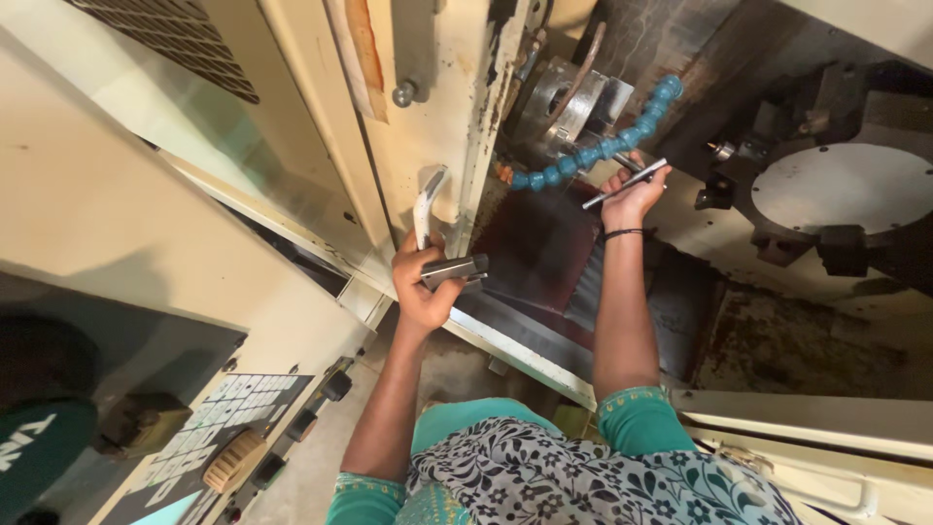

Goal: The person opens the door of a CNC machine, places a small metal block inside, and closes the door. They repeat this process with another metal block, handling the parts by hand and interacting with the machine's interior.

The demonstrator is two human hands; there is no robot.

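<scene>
My left hand (420, 284) grips a short grey metal block (455, 270) and rests by the white door handle (428, 199) of a cream machine door (428, 58). My right hand (632, 199) reaches inside the machine and holds a thin metal rod (625, 184), angled up to the right. It is just under the blue segmented coolant hose (607, 148), which curves past the silver chuck (564, 102). A dark band circles my right wrist.
A round tool turret (841, 190) with dark holders fills the right of the enclosure. The dirty machine bed (777, 340) lies below it. A control panel with a keypad (233, 413) and a ribbed handwheel (233, 459) sits lower left. A dark green object (39, 442) shows at the left edge.
</scene>
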